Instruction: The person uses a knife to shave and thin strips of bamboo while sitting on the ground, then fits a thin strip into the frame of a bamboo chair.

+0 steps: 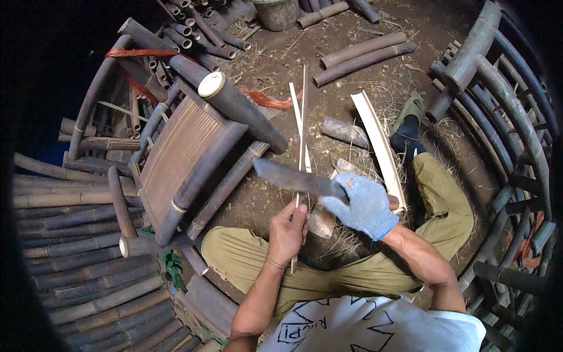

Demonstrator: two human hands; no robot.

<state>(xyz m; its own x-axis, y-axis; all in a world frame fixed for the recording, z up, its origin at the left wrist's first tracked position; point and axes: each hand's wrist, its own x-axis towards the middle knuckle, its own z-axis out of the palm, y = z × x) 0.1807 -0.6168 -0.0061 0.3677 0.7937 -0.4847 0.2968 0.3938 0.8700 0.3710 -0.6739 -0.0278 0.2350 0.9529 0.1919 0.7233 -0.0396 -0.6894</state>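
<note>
Now | bare left hand (288,229) pinches one bamboo strip (302,146) | gloved right hand (359,204) grips one knife (296,178) | far right: two bamboo lengths (365,63)

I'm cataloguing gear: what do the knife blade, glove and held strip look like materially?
Knife blade: probably steel, dull-finished, from its thin, flat shape.
Glove: apparently matte knit fabric, from its soft surface.
Held strip: likely raw bamboo, from its pale, narrow split.

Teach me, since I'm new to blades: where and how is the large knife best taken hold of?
Probably by the handle, coming from the person's right: the long, flat blade extends left, and the gloved right hand wraps the handle, whose end shows beyond it.
</note>
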